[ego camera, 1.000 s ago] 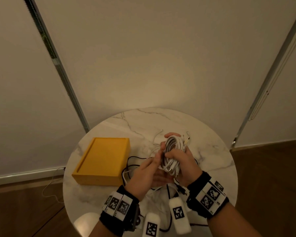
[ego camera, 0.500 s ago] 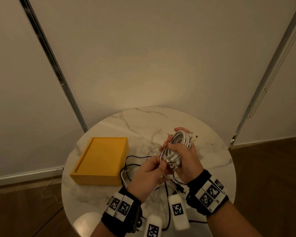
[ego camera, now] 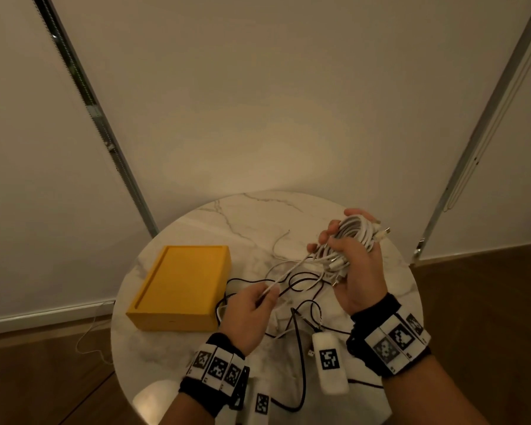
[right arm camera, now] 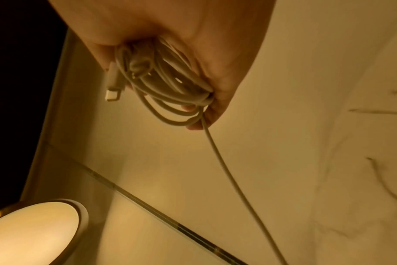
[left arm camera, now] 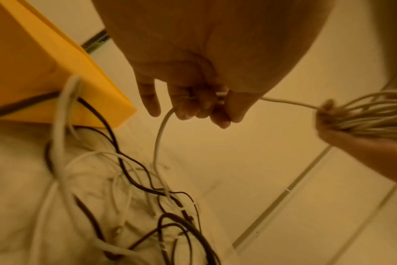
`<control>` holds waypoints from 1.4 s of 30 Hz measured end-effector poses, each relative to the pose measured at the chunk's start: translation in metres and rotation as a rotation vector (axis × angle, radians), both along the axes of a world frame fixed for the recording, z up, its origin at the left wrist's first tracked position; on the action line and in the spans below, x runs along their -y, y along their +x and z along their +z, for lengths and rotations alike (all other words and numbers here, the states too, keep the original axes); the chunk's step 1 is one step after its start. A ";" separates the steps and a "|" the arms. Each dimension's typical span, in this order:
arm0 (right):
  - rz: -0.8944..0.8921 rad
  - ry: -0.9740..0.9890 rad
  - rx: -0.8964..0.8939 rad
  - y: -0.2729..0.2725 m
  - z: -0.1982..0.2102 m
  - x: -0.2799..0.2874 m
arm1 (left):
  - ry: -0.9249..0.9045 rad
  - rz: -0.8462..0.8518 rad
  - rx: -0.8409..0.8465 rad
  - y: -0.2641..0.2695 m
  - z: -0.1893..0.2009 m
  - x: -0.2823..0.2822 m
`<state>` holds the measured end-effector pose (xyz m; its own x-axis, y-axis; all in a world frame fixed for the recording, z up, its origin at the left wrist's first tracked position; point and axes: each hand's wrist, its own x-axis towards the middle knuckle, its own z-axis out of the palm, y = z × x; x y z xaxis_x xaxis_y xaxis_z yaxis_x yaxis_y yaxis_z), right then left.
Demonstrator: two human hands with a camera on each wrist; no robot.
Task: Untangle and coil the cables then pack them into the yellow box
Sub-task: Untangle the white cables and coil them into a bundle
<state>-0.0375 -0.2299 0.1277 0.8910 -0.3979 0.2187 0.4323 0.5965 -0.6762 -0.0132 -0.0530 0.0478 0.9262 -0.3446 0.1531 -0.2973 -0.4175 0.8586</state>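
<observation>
Above the round marble table (ego camera: 196, 357), the right hand (ego camera: 357, 271) is gripping a bundle of coiled white cables (ego camera: 354, 237), fingers curled around it. One white strand (ego camera: 292, 273) is running to the left hand (ego camera: 249, 314), which is pinching it. Loose black and white cables (ego camera: 301, 305) are lying beside the closed yellow box (ego camera: 180, 286). No readable writing is showing.

My box (ego camera: 178, 286) is plain yellow. The coil (ego camera: 354, 237) in my right hand (ego camera: 357, 273) is white, like the strand (ego camera: 288, 273) I pinch; black cables (ego camera: 301, 285) cross the desk (ego camera: 252, 219), white marble with grey veins. My wristbands (ego camera: 391, 343) are black with black-and-white square markers.
</observation>
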 end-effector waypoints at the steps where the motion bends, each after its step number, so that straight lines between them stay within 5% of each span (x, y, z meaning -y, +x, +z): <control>1: -0.024 -0.004 0.029 0.001 0.007 0.005 | 0.015 0.037 -0.013 0.004 -0.004 -0.005; 7: -0.162 -0.044 0.028 0.014 0.029 0.032 | -0.134 0.194 -0.100 0.014 -0.008 -0.031; 14: -0.411 -0.607 -0.094 0.019 0.010 0.034 | -0.222 0.191 -0.020 0.024 0.018 -0.057; 24: -0.420 -0.837 -0.149 0.018 -0.012 0.027 | 0.354 0.506 0.513 0.020 0.056 -0.054; 28: -0.478 -0.844 -0.130 0.017 -0.008 0.028 | 0.415 0.558 0.614 0.022 0.067 -0.056; 37: -0.254 -0.753 -0.098 0.009 -0.023 0.001 | 0.524 0.379 0.154 0.029 0.036 -0.059; 42: -0.082 -0.674 -0.170 0.008 -0.036 -0.027 | 0.241 0.010 0.042 0.008 0.027 -0.024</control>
